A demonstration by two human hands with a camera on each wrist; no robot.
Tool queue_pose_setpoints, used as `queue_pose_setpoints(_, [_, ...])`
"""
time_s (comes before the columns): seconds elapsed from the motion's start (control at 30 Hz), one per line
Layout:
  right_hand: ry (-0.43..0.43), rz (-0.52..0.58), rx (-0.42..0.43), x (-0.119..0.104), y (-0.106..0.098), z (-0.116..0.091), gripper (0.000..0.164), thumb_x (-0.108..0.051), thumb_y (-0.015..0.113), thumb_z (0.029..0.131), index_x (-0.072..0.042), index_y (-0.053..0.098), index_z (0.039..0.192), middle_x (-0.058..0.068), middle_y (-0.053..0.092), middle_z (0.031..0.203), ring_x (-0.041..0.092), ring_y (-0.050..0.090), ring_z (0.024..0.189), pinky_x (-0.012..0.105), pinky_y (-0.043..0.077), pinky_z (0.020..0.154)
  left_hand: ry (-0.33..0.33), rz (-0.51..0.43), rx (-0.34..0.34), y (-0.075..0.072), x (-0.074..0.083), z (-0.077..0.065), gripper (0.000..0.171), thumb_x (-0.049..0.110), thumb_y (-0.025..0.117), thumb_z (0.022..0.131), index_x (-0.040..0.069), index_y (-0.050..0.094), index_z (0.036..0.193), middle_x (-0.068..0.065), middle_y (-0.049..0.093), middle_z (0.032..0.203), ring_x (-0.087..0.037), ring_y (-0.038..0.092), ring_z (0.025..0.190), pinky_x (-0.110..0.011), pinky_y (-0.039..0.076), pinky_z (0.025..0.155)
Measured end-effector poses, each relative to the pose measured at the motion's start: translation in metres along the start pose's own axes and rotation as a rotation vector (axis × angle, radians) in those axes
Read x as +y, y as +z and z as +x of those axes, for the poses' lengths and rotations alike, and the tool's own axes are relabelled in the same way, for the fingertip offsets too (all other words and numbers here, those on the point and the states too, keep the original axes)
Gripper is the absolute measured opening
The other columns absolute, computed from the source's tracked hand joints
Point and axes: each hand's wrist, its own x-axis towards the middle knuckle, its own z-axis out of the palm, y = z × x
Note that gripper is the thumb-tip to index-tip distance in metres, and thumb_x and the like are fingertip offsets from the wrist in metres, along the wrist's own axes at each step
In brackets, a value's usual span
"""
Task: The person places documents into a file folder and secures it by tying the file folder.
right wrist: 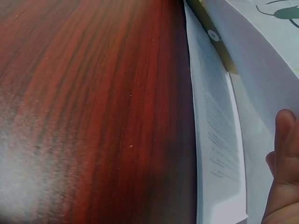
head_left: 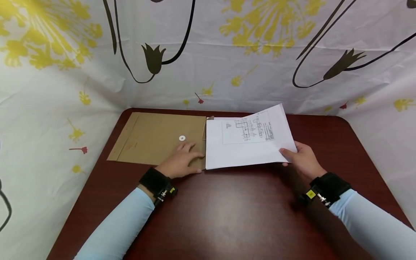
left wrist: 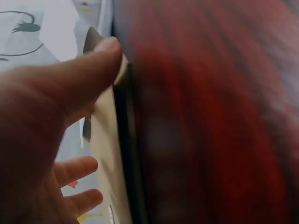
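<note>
A brown kraft paper envelope [head_left: 156, 133] with a white round button [head_left: 182, 138] lies flat on the table. My left hand [head_left: 182, 160] rests on its right end with the fingers spread, the thumb at the envelope's edge in the left wrist view. White drawing sheets [head_left: 247, 141], printed with a technical drawing, stretch to the right from the envelope's mouth. My right hand [head_left: 302, 159] pinches their near right corner, thumb on top, and the right side is raised. Below them, in the right wrist view, lies a printed paper stack [right wrist: 217, 154].
The dark red wooden table [head_left: 227, 209] has rounded far corners. A white cloth [head_left: 201, 47] with flower patterns hangs behind the table and along its sides. A thin string [head_left: 204, 130] lies across the envelope's right end.
</note>
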Motion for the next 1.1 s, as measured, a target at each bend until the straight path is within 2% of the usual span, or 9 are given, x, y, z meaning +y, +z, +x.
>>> queue_pose_setpoints(0.13, [-0.027, -0.166, 0.02, -0.009, -0.001, 0.002, 0.056, -0.031, 0.061, 0.101, 0.005, 0.048, 0.142, 0.019, 0.065, 0.12, 0.014, 0.069, 0.074, 0.031, 0.056, 0.063, 0.004, -0.002, 0.014, 0.004, -0.002, 0.002, 0.055, 0.05, 0.076, 0.085, 0.026, 0.063, 0.134, -0.018, 0.031, 0.16, -0.041, 0.028, 0.147, -0.055, 0.023, 0.119])
queue_pose_setpoints(0.27, [-0.036, -0.276, 0.042, -0.019, -0.002, 0.004, 0.051, -0.033, 0.06, 0.101, 0.005, 0.053, 0.135, 0.024, 0.066, 0.113, 0.017, 0.066, 0.066, 0.032, 0.054, 0.061, 0.009, 0.001, 0.028, 0.005, -0.001, 0.004, 0.055, 0.049, 0.077, 0.084, 0.025, 0.064, 0.131, -0.018, 0.035, 0.157, -0.039, 0.031, 0.146, -0.054, 0.026, 0.118])
queue_pose_setpoints(0.47, [0.016, -0.241, 0.008, -0.027, 0.005, 0.011, 0.058, -0.034, 0.059, 0.101, 0.003, 0.046, 0.144, 0.027, 0.06, 0.128, 0.014, 0.067, 0.08, 0.03, 0.059, 0.069, 0.007, 0.007, 0.026, 0.004, 0.001, 0.005, 0.053, 0.048, 0.078, 0.083, 0.024, 0.065, 0.129, -0.017, 0.039, 0.155, -0.038, 0.033, 0.145, -0.054, 0.027, 0.118])
queue_pose_setpoints(0.67, [0.061, -0.168, 0.02, -0.021, 0.011, 0.019, 0.062, -0.034, 0.06, 0.101, 0.001, 0.042, 0.148, 0.024, 0.053, 0.139, 0.013, 0.066, 0.088, 0.027, 0.059, 0.073, 0.023, -0.006, 0.029, 0.003, 0.002, 0.005, 0.048, 0.047, 0.08, 0.081, 0.022, 0.066, 0.119, -0.019, 0.043, 0.152, -0.036, 0.035, 0.144, -0.053, 0.027, 0.118])
queue_pose_setpoints(0.9, [0.008, -0.061, 0.029, -0.016, 0.02, 0.025, 0.06, -0.032, 0.06, 0.101, -0.003, 0.041, 0.15, 0.023, 0.051, 0.142, 0.012, 0.068, 0.091, 0.027, 0.059, 0.075, 0.031, -0.014, 0.05, 0.002, 0.0, 0.005, 0.046, 0.047, 0.082, 0.078, 0.019, 0.064, 0.11, -0.018, 0.046, 0.149, -0.034, 0.04, 0.14, -0.053, 0.031, 0.115])
queue_pose_setpoints(1.0, [-0.005, -0.026, 0.031, -0.014, 0.026, 0.028, 0.058, -0.029, 0.061, 0.101, -0.004, 0.042, 0.15, 0.021, 0.052, 0.142, 0.015, 0.069, 0.093, 0.029, 0.06, 0.074, 0.044, -0.012, 0.065, 0.002, -0.001, 0.005, 0.047, 0.047, 0.083, 0.076, 0.018, 0.063, 0.107, -0.015, 0.051, 0.143, -0.031, 0.047, 0.134, -0.049, 0.038, 0.111])
queue_pose_setpoints(1.1, [-0.01, -0.037, 0.053, -0.011, 0.03, 0.029, 0.057, -0.027, 0.061, 0.101, -0.004, 0.042, 0.149, 0.022, 0.053, 0.14, 0.018, 0.069, 0.092, 0.03, 0.06, 0.072, 0.04, -0.022, 0.07, 0.002, -0.001, 0.004, 0.048, 0.047, 0.085, 0.075, 0.018, 0.061, 0.105, -0.011, 0.054, 0.138, -0.028, 0.052, 0.126, -0.044, 0.043, 0.105])
